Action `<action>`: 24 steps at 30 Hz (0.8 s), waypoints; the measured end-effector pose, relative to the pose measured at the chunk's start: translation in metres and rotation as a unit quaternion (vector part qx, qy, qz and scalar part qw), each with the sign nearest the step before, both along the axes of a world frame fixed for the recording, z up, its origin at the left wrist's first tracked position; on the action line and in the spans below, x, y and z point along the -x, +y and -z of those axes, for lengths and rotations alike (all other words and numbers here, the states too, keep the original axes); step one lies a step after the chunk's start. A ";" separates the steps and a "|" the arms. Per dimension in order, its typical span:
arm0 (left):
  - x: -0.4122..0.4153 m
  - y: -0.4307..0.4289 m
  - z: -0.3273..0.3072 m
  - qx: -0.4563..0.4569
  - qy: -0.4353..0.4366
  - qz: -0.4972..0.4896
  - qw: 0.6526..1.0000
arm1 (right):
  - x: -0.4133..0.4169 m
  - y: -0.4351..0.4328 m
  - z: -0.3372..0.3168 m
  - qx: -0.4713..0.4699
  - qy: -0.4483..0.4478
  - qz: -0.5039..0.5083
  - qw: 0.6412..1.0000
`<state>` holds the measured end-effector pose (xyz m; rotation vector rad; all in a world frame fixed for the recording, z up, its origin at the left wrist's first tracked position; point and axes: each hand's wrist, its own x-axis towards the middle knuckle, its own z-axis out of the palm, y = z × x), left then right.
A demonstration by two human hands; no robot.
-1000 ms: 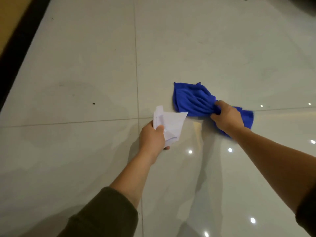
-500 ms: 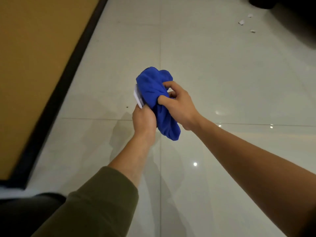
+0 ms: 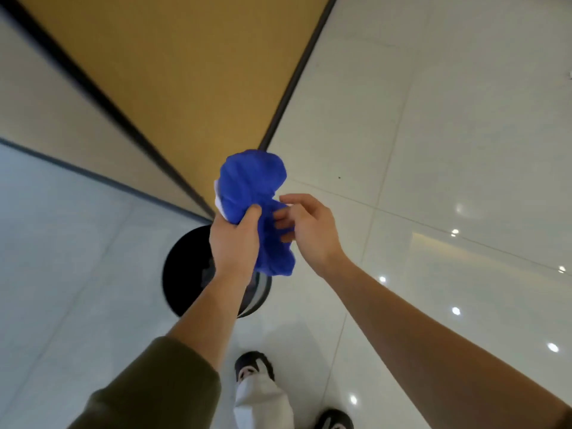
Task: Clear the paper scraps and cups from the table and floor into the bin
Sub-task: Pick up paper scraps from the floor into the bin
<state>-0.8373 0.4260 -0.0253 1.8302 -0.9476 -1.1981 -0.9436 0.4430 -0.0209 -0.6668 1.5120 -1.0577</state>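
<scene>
Your left hand [image 3: 235,239] clamps the blue cloth [image 3: 252,181] and paper scrap [image 3: 218,202] directly above the bin [image 3: 169,274], while your right hand [image 3: 309,230], fingers relaxed, sits just beside the cloth.

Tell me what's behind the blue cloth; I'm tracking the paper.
A white paper edge peeks out left of the blue cloth, gripped by the left hand; the rest is covered.

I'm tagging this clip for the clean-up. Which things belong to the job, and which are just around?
Job: white paper scrap gripped in the left hand; black bin below.
Not the job: blue cloth in the same grip; shoes; yellow panel.
</scene>
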 end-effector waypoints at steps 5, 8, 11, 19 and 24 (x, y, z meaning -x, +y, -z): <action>-0.079 0.022 0.007 -0.020 -0.177 0.004 0.984 | -0.033 0.019 -0.004 -0.048 0.051 -0.046 0.996; -0.103 0.027 0.032 -0.074 -0.210 0.062 0.973 | -0.052 0.025 0.003 -0.045 0.063 -0.086 0.993; -0.116 0.030 0.063 -0.202 -0.186 0.204 0.940 | -0.074 0.026 0.016 -0.048 0.068 -0.116 0.990; -0.150 0.041 0.085 -0.225 -0.307 0.256 0.888 | -0.108 0.032 0.052 -0.090 0.137 -0.188 0.968; -0.169 0.033 0.100 -0.221 -0.324 0.137 0.910 | -0.120 0.028 0.069 -0.098 0.142 -0.206 0.963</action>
